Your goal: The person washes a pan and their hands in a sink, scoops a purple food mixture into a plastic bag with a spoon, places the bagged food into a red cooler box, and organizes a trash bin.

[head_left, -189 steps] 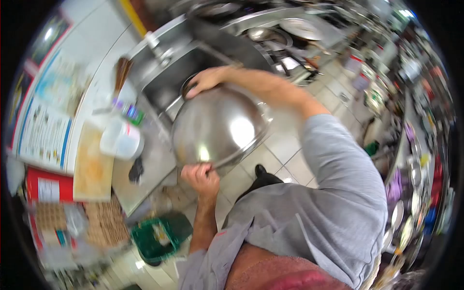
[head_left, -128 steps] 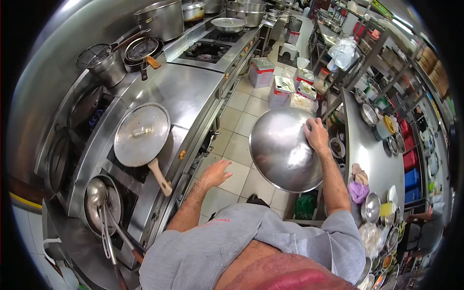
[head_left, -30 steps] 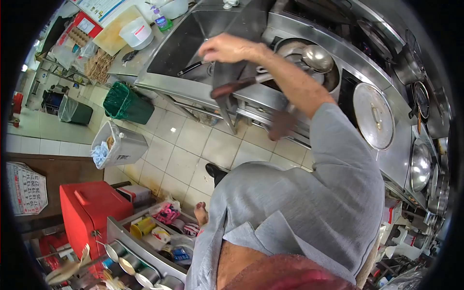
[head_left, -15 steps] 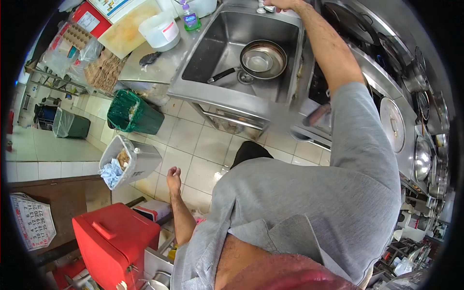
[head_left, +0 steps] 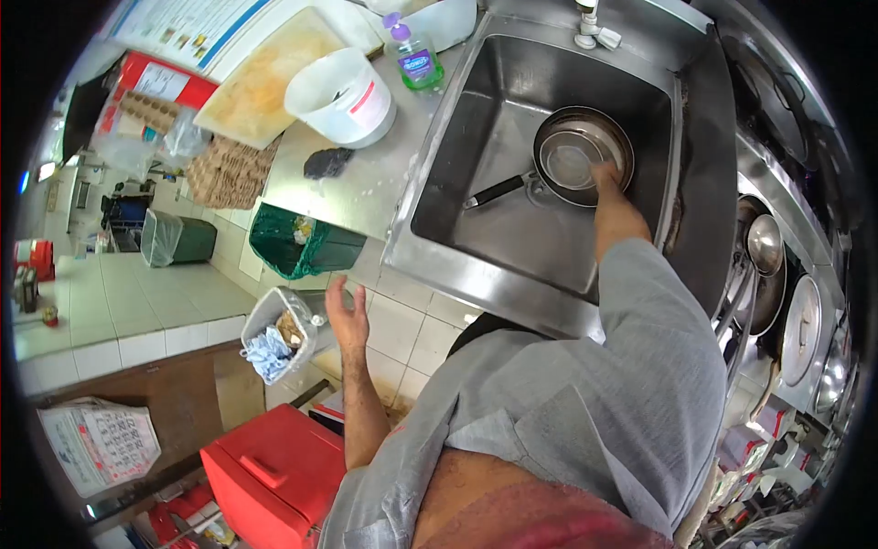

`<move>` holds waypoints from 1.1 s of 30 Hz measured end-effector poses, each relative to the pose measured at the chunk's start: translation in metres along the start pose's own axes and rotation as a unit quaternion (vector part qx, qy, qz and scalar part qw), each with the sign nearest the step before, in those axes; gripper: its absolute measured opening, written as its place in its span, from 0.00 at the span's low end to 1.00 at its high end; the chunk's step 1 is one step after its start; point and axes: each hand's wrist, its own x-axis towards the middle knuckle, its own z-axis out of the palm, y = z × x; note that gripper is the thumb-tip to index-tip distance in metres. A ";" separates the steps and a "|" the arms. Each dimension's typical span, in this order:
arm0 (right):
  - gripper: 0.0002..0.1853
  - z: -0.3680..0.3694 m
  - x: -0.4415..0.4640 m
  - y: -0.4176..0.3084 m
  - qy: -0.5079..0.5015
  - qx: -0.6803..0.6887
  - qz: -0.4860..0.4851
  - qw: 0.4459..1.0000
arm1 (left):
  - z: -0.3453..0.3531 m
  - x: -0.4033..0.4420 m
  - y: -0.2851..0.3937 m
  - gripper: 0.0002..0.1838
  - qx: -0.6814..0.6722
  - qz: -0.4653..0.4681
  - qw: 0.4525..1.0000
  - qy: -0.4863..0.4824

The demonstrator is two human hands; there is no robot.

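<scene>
A dark frying pan (head_left: pixel 555 196) with a black handle sits in the steel sink (head_left: pixel 476 238). Inside the pan is a small, pale, round bowl (head_left: pixel 569 157). My right hand (head_left: pixel 605 177) reaches down into the pan, its fingers bent at the right rim of the bowl and appearing to pinch it; the fingertips are partly hidden. My left hand (head_left: pixel 348 314) hangs in the air left of the sink, in front of the bins, fingers apart and holding nothing.
A white tap (head_left: pixel 590 27) stands behind the sink. On the left counter are a white bucket (head_left: pixel 343 96), a green soap bottle (head_left: pixel 419 64) and a dark scouring pad (head_left: pixel 327 163). Below are a green-lined bin (head_left: pixel 311 247), a grey bin (head_left: pixel 291 334) and a red container (head_left: pixel 274 476).
My right hand has moved from the tap down to the bowl in the pan. My left hand has risen and its fingers have spread. The view has shifted toward the sink.
</scene>
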 end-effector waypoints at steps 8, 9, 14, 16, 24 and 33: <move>0.18 0.055 -0.036 -0.002 -0.038 0.536 0.250 0.806 | 0.066 0.137 0.061 0.37 0.178 0.162 0.955 -0.175; 0.14 0.056 -0.040 -0.007 -0.030 0.575 0.252 0.778 | 0.082 0.146 0.063 0.39 0.213 0.186 0.937 -0.205; 0.12 0.009 -0.055 -0.026 -0.004 0.474 0.131 0.871 | 0.140 0.190 0.094 0.42 0.214 0.274 0.917 -0.197; 0.13 -0.052 -0.077 -0.066 -0.039 0.326 0.010 0.945 | 0.165 0.211 0.111 0.42 0.189 0.308 0.911 -0.201; 0.23 -0.147 -0.138 -0.215 0.157 0.076 -0.238 0.955 | 0.255 0.280 0.167 0.28 0.251 0.432 0.853 -0.148; 0.21 -0.100 -0.164 -0.088 -0.017 -0.143 -0.138 0.980 | 0.260 0.204 0.144 0.25 0.047 0.389 0.859 -0.328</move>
